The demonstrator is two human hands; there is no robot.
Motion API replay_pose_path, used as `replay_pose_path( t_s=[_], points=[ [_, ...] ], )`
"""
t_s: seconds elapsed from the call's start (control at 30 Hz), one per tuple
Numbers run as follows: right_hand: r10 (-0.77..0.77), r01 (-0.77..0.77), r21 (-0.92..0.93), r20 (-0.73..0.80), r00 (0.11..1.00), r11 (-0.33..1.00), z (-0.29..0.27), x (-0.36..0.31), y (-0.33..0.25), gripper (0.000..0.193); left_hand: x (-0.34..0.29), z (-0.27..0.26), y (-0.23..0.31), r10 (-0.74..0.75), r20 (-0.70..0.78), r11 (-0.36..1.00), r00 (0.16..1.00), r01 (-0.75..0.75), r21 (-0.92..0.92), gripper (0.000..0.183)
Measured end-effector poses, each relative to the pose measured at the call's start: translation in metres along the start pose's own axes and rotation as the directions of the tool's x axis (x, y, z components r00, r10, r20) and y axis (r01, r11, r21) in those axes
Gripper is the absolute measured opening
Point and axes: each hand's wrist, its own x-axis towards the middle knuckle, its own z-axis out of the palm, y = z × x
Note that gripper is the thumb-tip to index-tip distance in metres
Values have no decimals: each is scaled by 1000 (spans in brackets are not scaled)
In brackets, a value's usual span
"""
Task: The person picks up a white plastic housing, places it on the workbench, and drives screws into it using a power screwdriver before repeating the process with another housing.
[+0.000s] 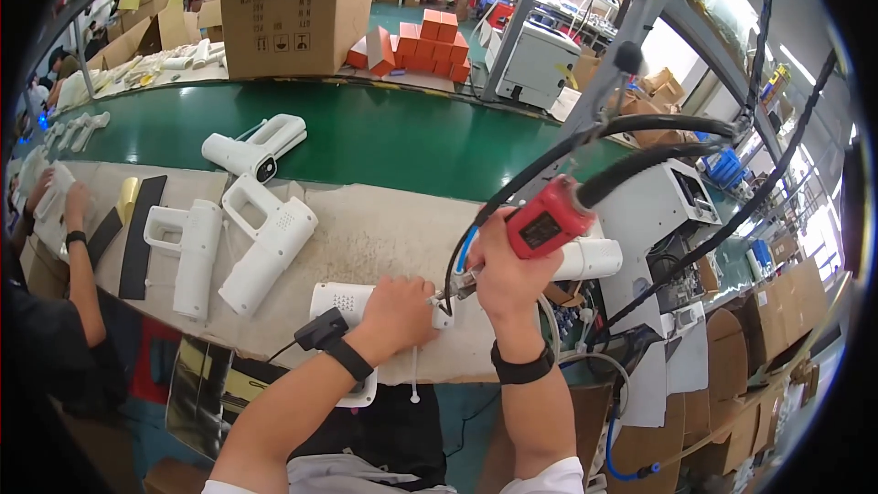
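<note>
White plastic forms the housing (337, 299) at the near edge of the worktable, its barrel on the tan covering sheet (366, 220) and its looped handle reaching past the edge. The person's left hand (400, 313) grips the barrel from above, fingers curved over it. At 2 o'clock the right hand (512, 276) is wrapped firmly around a red powered screwdriver (547, 218) with a thick black cable; its metal tip points down at the barrel's right end, though contact is hidden.

Containers: at 3 o'clock, a dark tray (578, 322) holds small parts, too tiny to identify. At 11 o'clock, past the green conveyor belt (393, 133), stands one tall brown cardboard box (293, 14), its contents out of sight. At 12 o'clock sits a pile of small orange boxes (425, 48), overlapping too much for an exact count.

Two more white gun-shaped housings (267, 252) lie at 10 o'clock on the sheet, beside two flat black strips (144, 242). At 11 o'clock, at least one white looped-handle unit (256, 146) rests on the belt. Toward 9 o'clock, a co-worker's two hands (77, 201) hold one white part (58, 185).
</note>
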Motion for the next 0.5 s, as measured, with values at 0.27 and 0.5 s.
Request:
replay_pose_path(
  t_s=[0.27, 0.5],
  points=[
    [-89, 79, 164, 56, 994, 983, -5, 1, -80, 9, 16, 13, -19, 39, -131, 999, 991, -34, 39, 42],
    [43, -41, 106, -12, 999, 993, 0, -10, -48, 12, 13, 8, -15, 42, -162, 999, 986, -44, -7, 44]
  ],
)
